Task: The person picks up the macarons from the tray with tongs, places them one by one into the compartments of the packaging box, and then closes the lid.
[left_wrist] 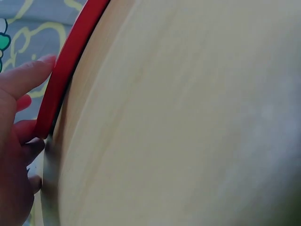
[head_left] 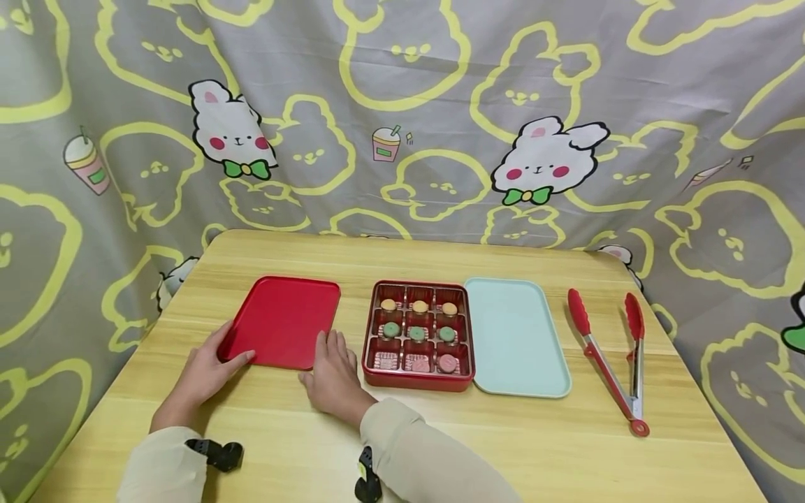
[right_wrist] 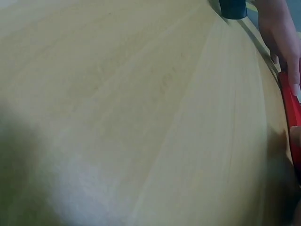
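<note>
A shallow red lid (head_left: 283, 325) with a thin raised rim lies at the left of the table. My left hand (head_left: 204, 374) holds its near left corner, thumb along the front edge and fingers at the left side. At the near right corner, my right hand (head_left: 335, 383) grips the lid, fingertips over the right edge and thumb by the front edge. Close up in the left wrist view, fingers (left_wrist: 28, 77) meet the lid's red side wall (left_wrist: 61, 75). In the right wrist view, only a strip of the lid (right_wrist: 292, 113) shows, with a thumb tip against it.
Right of the lid stands a red divided box (head_left: 418, 383) holding small round yellow, green and pink cakes, a row of each colour. A pale blue tray (head_left: 516, 339) adjoins it. Red-tipped tongs (head_left: 613, 370) lie spread at far right. A patterned curtain (head_left: 440, 105) hangs behind the table.
</note>
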The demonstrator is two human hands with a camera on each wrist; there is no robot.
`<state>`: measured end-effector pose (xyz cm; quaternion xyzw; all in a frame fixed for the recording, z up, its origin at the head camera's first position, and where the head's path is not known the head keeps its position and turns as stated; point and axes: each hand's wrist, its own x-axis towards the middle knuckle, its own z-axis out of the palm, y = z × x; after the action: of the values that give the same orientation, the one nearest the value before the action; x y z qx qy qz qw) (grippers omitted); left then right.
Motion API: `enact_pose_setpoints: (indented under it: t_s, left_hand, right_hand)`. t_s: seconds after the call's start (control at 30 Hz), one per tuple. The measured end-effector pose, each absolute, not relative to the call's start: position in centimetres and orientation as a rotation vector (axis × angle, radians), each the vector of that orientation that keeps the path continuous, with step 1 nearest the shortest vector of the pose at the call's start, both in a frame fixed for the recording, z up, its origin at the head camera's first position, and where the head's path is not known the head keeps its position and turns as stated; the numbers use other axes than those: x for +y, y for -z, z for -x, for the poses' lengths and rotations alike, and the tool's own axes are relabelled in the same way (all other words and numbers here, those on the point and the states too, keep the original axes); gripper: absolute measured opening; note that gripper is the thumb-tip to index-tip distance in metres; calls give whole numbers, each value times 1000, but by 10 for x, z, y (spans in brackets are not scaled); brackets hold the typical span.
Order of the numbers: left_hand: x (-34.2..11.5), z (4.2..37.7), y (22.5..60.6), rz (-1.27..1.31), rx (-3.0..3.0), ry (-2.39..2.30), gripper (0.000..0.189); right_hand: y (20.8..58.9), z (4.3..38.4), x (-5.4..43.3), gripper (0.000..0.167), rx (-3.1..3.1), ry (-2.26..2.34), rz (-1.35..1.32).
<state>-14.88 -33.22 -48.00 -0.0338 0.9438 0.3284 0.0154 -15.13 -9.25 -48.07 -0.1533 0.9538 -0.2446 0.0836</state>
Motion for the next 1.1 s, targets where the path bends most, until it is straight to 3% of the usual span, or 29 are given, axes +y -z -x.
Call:
enact_pose_setpoints:
  t_s: [0.43, 1.1]
  left_hand:
    - [-327, 140, 474, 240, 2852, -1215, 99]
    - [-297, 144, 432, 533, 2905, -1937, 57]
  right_hand:
    - [476, 158, -85, 71, 2754, 878, 447]
    - [431, 160, -69, 57, 2642, 1385, 569]
